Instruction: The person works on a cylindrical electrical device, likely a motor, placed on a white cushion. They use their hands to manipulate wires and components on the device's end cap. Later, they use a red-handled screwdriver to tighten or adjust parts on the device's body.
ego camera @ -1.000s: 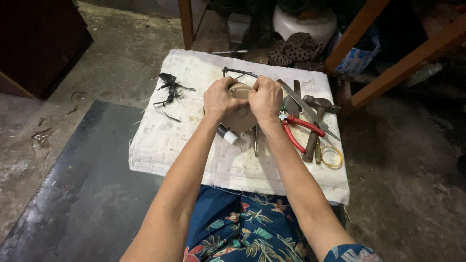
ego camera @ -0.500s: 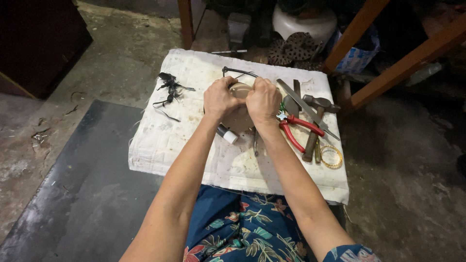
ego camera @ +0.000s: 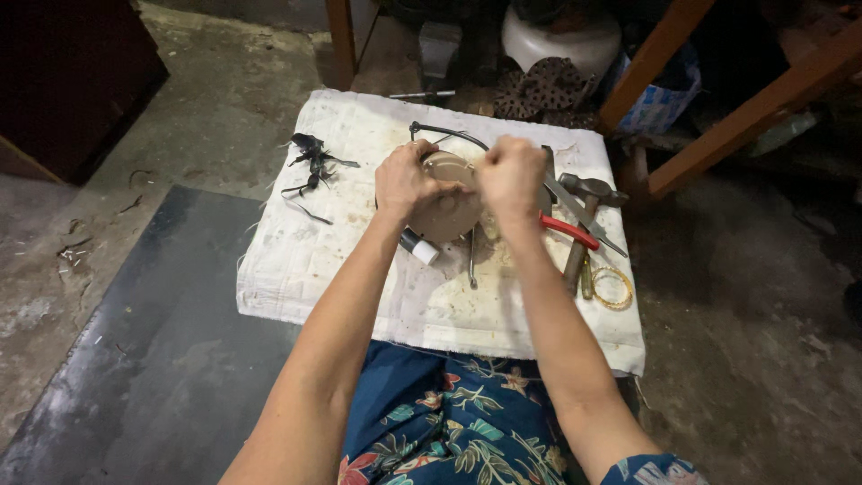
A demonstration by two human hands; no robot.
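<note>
A round tan object (ego camera: 447,202), like a disc or lid, sits at the middle of a white cloth-covered board (ego camera: 341,278). My left hand (ego camera: 406,182) grips its left edge. My right hand (ego camera: 510,178) is clenched in a fist at its right edge, and what it grips is hidden under the fingers. A black curved wire (ego camera: 446,134) arcs just beyond both hands. A small black-and-white cylinder (ego camera: 419,248) lies below my left hand.
Red-handled pliers (ego camera: 569,230), a hammer (ego camera: 588,202), a metal blade and a yellow ring (ego camera: 611,287) lie at the cloth's right. Black scraps (ego camera: 310,168) lie at its left. Wooden legs (ego camera: 669,49), a white pot (ego camera: 561,36) and a dark mat (ego camera: 153,359) surround it.
Both hands stay on the round object; my right hand has shifted slightly and closed tighter into a fist. Nothing else moved.
</note>
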